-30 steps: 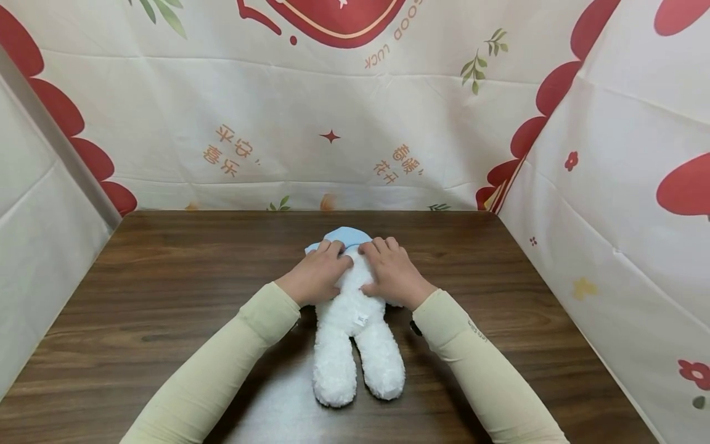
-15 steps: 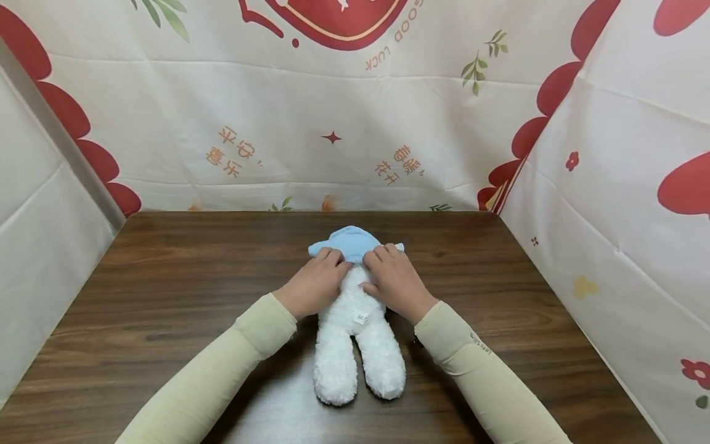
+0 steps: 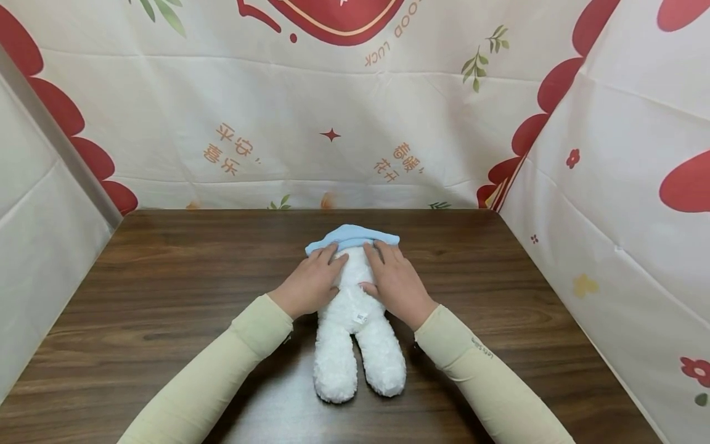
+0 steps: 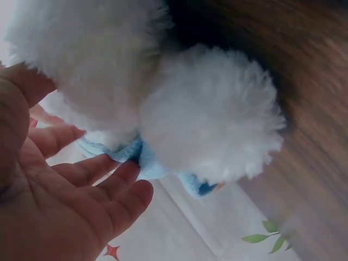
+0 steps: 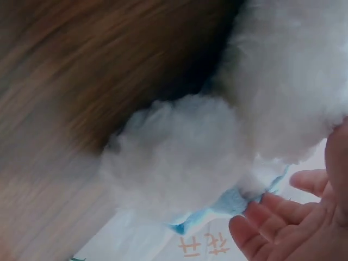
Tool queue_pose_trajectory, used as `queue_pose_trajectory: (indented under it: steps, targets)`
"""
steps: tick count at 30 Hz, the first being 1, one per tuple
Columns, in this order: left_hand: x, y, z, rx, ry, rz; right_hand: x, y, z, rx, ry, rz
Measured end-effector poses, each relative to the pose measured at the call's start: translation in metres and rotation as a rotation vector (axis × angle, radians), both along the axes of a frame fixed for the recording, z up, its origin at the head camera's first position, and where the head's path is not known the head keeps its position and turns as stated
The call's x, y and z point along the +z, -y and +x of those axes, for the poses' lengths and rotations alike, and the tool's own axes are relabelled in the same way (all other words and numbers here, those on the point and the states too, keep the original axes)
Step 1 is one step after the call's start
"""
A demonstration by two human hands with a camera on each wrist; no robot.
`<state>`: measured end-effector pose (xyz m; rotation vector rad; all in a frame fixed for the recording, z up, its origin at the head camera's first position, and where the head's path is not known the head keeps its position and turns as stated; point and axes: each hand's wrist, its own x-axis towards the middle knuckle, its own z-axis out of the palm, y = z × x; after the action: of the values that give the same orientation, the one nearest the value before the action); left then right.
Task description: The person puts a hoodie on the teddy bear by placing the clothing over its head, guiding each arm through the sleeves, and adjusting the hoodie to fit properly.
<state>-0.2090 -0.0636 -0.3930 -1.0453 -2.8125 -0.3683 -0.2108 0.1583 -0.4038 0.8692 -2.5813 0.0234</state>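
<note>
A fluffy white plush toy lies on the wooden table, legs toward me, a small white tag on its lower body. Light-blue cloth spreads across its far end, where the head is hidden. On the toy's left side my left hand rests with fingers extended, fingertips at the cloth's near edge. My right hand mirrors it on the other side, thumb on the white fur. In the left wrist view the fingertips meet the blue cloth; in the right wrist view the fingertips are beside it.
The dark wood-grain table extends to both sides of the toy. A printed white curtain hangs behind its far edge, and more printed cloth hangs along the right.
The blue cloth first came toward me over the white fur, then went back toward the far edge, baring the fur between my hands. My fingers have straightened; the toy's legs stay put.
</note>
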Motion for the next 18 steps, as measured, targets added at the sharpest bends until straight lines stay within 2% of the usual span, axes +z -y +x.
queue_pose_trajectory:
  steps: [6, 12, 18]
  targets:
    - [-0.0027, 0.0008, -0.0024, -0.027, 0.036, 0.083, 0.0015, 0.0019, 0.0003, -0.019, 0.043, -0.051]
    - [-0.0048, 0.0012, -0.0049, -0.038, 0.117, 0.08, -0.001, 0.0015, -0.002, -0.004, 0.137, -0.161]
    - [-0.0065, 0.0029, -0.0087, -0.044, 0.058, 0.079, -0.0015, 0.0018, -0.0058, -0.011, 0.195, -0.179]
